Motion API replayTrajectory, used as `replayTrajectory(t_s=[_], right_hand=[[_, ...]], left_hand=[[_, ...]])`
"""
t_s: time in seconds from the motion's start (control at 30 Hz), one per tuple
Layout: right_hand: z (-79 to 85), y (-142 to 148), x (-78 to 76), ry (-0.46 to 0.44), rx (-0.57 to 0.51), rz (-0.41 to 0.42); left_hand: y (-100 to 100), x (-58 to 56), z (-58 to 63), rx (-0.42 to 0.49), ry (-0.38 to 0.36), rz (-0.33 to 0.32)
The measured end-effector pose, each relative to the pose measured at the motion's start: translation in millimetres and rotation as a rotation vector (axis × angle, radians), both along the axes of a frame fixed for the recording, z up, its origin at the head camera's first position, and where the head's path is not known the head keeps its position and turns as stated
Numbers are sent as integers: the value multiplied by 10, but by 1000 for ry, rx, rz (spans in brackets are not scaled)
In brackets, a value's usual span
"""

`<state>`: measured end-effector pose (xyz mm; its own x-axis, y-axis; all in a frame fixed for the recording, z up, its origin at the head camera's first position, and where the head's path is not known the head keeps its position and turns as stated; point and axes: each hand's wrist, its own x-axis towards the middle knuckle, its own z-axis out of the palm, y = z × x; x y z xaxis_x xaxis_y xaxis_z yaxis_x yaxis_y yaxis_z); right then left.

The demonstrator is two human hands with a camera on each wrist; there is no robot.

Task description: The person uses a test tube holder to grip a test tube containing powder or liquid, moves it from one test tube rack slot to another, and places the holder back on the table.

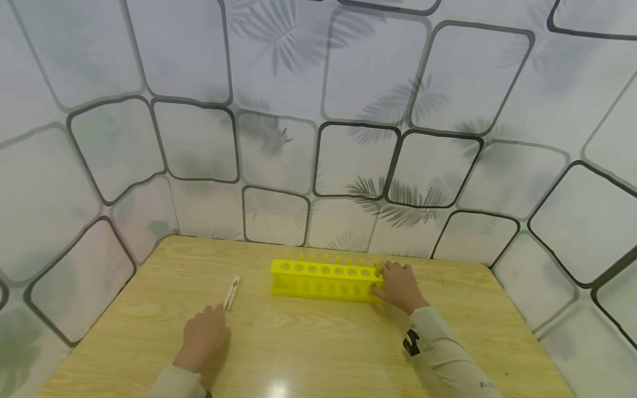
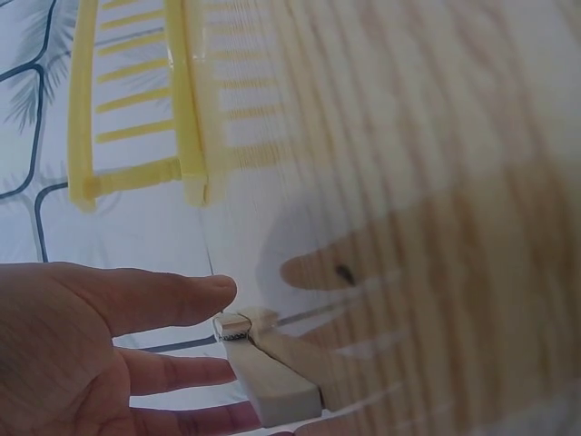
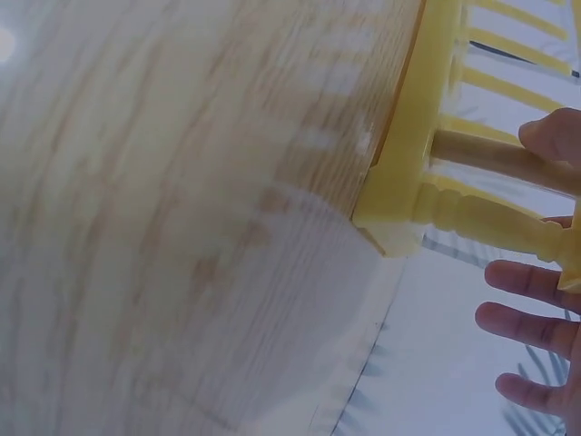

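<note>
A yellow test tube rack (image 1: 325,282) with a row of round holes and upright pegs stands toward the back of the table. My right hand (image 1: 400,287) holds its right end, thumb at the front and fingers over the top. In the right wrist view the thumb lies by a brownish rod (image 3: 499,163) standing inside the rack, with several fingers (image 3: 522,325) spread past the end. My left hand (image 1: 205,334) reaches to a pale wooden clothespin (image 1: 231,293) lying left of the rack. Its straight thumb (image 2: 182,295) and fingers lie around the clothespin's near end.
The wooden table (image 1: 308,354) has a glossy surface that reflects the hands and rack. Patterned fabric walls (image 1: 278,149) with dark rounded squares and leaves rise behind the table and at both sides. A black strap (image 1: 411,342) sits at the right cuff.
</note>
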<state>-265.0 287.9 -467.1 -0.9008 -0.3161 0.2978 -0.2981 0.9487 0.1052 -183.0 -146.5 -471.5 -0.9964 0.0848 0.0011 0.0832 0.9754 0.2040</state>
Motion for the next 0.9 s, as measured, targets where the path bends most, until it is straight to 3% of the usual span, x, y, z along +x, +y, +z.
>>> replayTrajectory(t_s=[0.5,0.73,0.9], right_hand=[[-54,91,-15,72,-30,27],[-52,104,-10,44,-32,17],[-67,115,-11,36,-48,9]], left_hand=[[19,3,-8,7,9,20],[13,6,-28,20,52,46],[10,9,-31,35,21,62]])
